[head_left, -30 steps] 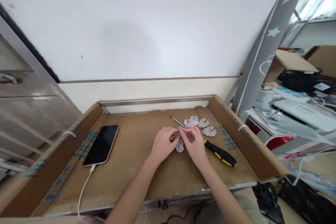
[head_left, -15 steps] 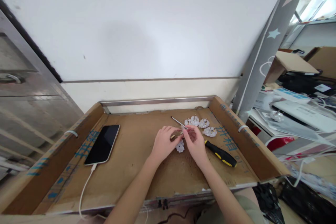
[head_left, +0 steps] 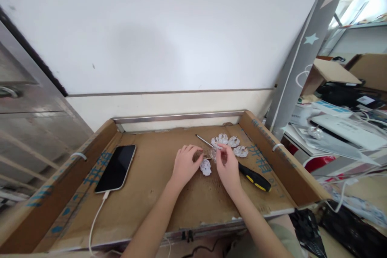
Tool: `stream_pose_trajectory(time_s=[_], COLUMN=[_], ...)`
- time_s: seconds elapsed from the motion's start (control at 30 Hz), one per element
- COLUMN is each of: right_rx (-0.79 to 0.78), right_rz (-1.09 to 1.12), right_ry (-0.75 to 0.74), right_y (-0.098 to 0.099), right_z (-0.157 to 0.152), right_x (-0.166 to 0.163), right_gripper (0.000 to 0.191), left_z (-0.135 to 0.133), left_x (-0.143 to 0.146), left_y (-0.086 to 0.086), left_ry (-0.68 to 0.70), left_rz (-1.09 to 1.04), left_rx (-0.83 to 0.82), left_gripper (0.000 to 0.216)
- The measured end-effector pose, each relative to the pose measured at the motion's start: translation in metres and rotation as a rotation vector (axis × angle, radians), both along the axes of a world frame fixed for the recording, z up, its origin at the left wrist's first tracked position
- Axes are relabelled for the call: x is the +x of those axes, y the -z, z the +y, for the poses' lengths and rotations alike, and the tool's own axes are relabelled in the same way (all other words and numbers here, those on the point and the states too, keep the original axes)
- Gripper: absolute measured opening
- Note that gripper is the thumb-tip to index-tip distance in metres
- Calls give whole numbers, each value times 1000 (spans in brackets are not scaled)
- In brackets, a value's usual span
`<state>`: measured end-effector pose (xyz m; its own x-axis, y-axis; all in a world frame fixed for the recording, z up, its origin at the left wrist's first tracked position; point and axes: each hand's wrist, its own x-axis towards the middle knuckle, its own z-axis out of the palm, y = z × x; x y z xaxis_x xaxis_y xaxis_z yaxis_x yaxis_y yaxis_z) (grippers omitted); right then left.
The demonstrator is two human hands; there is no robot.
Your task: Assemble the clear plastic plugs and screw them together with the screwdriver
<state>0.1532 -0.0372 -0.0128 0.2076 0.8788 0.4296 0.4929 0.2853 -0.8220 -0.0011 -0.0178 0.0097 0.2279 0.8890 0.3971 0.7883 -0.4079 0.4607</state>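
My right hand is closed, its fingertips pinching a clear plastic piece. To its left, my left hand has its thumb and index finger curved with a gap between them. Close to the left thumb is a small metal piece; whether the thumb touches it I cannot tell. Just below lies a white plastic plug part with holes. A screwdriver with a black and yellow handle lies under my right hand, its shaft showing beyond the fingers.
Several clear plug parts with metal pins lie behind my right hand. A phone with a white cable rests at the left. Cardboard walls edge the work surface, and a cluttered desk stands at the right.
My hands have moved apart. The right one has shifted slightly right with the clear plastic piece, and the white plug part between the hands is now more exposed.
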Motion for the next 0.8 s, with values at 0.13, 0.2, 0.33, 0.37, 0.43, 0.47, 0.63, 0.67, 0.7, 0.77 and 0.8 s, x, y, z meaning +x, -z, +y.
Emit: stream_pose_trajectory(time_s=[0.13,0.2,0.33,0.37,0.43,0.47,0.63,0.67,0.7,0.77,0.8], right_rx=[-16,-22,2,9,38,20,50,133,183,276,324], right_rz=[-283,-406,-554,-595,-799,-833,-555,-468,-389,-200,-112], right_ry=[71,106,254,292,348,312,54,40,70,149,174], right_y=[-1,-3,4,9,18,20,-22,-39,-58,-95,-112], right_z=[-22,-34,-58,-64,-74,-78,-80,-77,-73,-63,-57], right_x=[8,17,58,71,98,109,128,125,121,109,102], right_gripper=[24,22,33,36,40,39,40,39,40,37,32], left_z=[-3,-5,-13,-15,-17,-18,-18,-18,-18,-19,-19], left_x=[4,7,14,16,20,22,25,24,23,21,20], left_y=[0,-1,-4,-4,-3,-2,2,1,1,-1,-1], left_ry=[140,191,270,298,362,387,377,368,365,367,371], left_rz=[-30,-40,-45,-38,-12,2,33,34,34,26,18], left_rx=[-37,-24,-3,-14,-52,-69,-89,-91,-97,-110,-115], left_gripper=[12,12,17,18,19,18,12,13,13,14,15])
